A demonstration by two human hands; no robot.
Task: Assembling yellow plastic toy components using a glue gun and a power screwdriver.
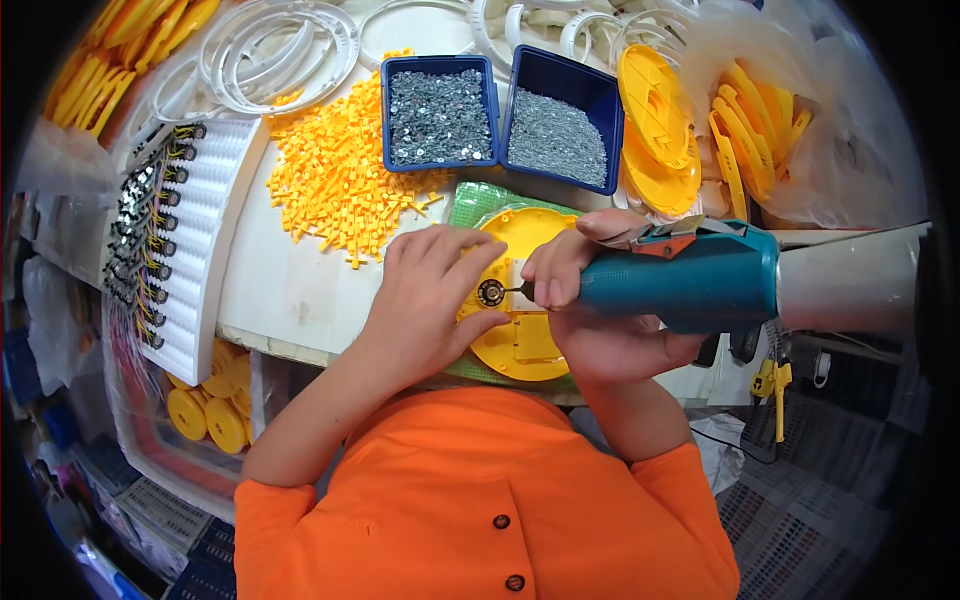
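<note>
On the bench [275, 280], a mat [480, 203] lies under a disc [528, 335]. Counting from that disc, a driver [680, 280] extends toward three o'clock. Two bins [492, 130] of small hardware stand side by side near twelve, with a clip pile [345, 170] at ten, beside the left bin. A wired-parts tray [230, 210] stands at nine; rings [280, 50] lie beyond the pile, between ten and eleven. Stacked covers [660, 170] lie between one and two, just right of the bins. Wheels [225, 425] sit inside a tub [175, 470] at eight, past the bench's edge.

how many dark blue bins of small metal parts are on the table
2: the left bin, beside the yellow plastic pieces, and the right bin, beside the yellow discs.
</note>
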